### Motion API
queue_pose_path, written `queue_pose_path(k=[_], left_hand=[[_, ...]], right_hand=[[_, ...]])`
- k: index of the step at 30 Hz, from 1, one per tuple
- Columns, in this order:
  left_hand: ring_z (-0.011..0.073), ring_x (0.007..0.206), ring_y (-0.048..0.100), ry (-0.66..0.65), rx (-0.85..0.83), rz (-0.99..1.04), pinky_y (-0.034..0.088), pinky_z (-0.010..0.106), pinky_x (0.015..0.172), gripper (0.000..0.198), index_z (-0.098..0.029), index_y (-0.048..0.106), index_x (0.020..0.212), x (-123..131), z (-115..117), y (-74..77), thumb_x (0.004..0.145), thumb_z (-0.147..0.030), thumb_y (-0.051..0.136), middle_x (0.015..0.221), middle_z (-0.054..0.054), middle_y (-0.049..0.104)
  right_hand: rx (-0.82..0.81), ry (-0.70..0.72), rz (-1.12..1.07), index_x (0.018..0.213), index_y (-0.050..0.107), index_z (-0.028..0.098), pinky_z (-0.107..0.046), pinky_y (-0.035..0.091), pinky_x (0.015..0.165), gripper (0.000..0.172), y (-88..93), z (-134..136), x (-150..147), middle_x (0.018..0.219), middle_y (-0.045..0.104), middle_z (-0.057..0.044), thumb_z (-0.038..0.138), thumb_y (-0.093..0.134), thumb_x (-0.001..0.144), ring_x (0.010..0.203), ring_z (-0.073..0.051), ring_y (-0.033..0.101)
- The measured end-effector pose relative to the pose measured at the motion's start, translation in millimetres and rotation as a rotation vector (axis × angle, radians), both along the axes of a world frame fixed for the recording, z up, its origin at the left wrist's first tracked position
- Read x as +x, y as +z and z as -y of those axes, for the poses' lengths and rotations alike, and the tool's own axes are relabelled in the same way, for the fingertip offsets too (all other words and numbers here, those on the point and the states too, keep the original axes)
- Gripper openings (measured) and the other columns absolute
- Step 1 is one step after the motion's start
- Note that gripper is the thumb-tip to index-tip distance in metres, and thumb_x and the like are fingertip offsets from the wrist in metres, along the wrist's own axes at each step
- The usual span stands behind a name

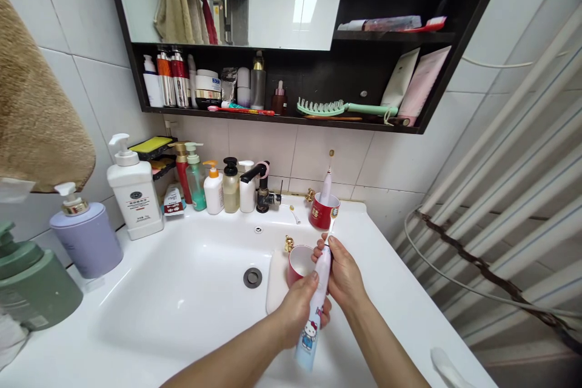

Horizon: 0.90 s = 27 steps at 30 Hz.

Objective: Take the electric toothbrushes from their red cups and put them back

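Observation:
An electric toothbrush (311,326), pink fading to blue with a cartoon cat printed on it, is held at a slant over the sink's right side. My left hand (297,306) is wrapped round its handle. Higher up, my right hand (343,270) pinches the slim brush head (332,227) near its base. Just behind my hands, a red cup (301,259) with a gold handle stands on a pale pad (276,291). A second red cup (321,218) on the rear ledge holds another pink electric toothbrush (327,185). A small loose brush head (295,214) lies nearby.
The white sink (182,291) has a black faucet (261,185) behind it. Several pump bottles (213,188) line the back and left. A dark shelf cabinet (291,121) overhangs the ledge. White pipes (513,194) run along the right, and a white object (448,367) lies near the front.

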State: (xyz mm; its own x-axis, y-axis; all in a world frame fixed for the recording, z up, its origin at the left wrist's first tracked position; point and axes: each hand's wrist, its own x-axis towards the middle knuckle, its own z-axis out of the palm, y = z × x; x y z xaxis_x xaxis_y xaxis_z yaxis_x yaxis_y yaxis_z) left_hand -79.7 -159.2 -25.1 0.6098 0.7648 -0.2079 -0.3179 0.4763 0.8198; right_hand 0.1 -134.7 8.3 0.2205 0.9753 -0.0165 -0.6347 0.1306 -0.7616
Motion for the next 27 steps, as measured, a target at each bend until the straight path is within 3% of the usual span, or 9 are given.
queue_pose_path(k=[4,9,14,18,22,27], left_hand=[[0.0039,0.034,0.034,-0.11,-0.137,0.021,0.022,0.018,0.04,0.049,-0.016,0.034,0.064,-0.1,2.6,1.8,0.058,-0.064,0.026,0.044,-0.004,0.039],[0.0042,0.03,0.033,0.075,0.088,-0.133,0.021,0.018,0.036,0.044,-0.017,0.032,0.064,0.6,1.6,0.6,0.059,-0.061,0.028,0.041,-0.006,0.039],[0.0036,0.03,0.032,-0.042,-0.055,-0.116,0.021,0.018,0.036,0.046,-0.017,0.032,0.063,0.5,1.5,2.1,0.06,-0.062,0.023,0.04,-0.006,0.037],[0.0041,0.029,0.032,0.069,0.078,-0.206,0.022,0.018,0.036,0.043,-0.017,0.033,0.065,0.8,1.9,0.4,0.06,-0.06,0.028,0.04,-0.007,0.038],[0.0033,0.029,0.031,-0.034,-0.09,-0.156,0.021,0.018,0.036,0.048,-0.016,0.033,0.061,1.2,3.5,1.7,0.059,-0.063,0.023,0.04,-0.006,0.036],[0.0041,0.028,0.031,0.088,0.063,-0.246,0.021,0.018,0.034,0.043,-0.017,0.033,0.062,1.6,4.4,2.8,0.06,-0.06,0.027,0.039,-0.006,0.037]], right_hand=[[0.024,0.035,0.004,0.068,0.047,0.018,-0.019,0.037,0.04,0.016,-1.3,-0.7,1.1,0.05,0.043,0.006,0.028,0.055,0.058,0.041,-0.005,0.04],[0.046,0.031,0.024,0.069,0.046,0.018,-0.02,0.037,0.042,0.018,-1.0,-0.3,1.0,0.051,0.044,0.006,0.03,0.054,0.058,0.042,-0.005,0.041],[0.021,0.013,-0.003,0.068,0.046,0.019,-0.019,0.036,0.041,0.014,-3.7,-1.4,1.1,0.05,0.044,0.006,0.028,0.053,0.06,0.041,-0.005,0.04],[0.011,-0.016,0.0,0.067,0.046,0.019,-0.019,0.037,0.042,0.013,-6.2,-2.6,0.9,0.049,0.044,0.006,0.027,0.052,0.06,0.041,-0.005,0.04],[-0.003,-0.023,0.003,0.067,0.045,0.019,-0.019,0.036,0.041,0.013,-7.9,-3.5,1.7,0.048,0.042,0.007,0.028,0.052,0.06,0.04,-0.005,0.039],[-0.01,-0.044,-0.009,0.067,0.045,0.019,-0.019,0.036,0.04,0.012,-9.3,-4.4,2.6,0.048,0.043,0.007,0.026,0.052,0.06,0.04,-0.005,0.039]])
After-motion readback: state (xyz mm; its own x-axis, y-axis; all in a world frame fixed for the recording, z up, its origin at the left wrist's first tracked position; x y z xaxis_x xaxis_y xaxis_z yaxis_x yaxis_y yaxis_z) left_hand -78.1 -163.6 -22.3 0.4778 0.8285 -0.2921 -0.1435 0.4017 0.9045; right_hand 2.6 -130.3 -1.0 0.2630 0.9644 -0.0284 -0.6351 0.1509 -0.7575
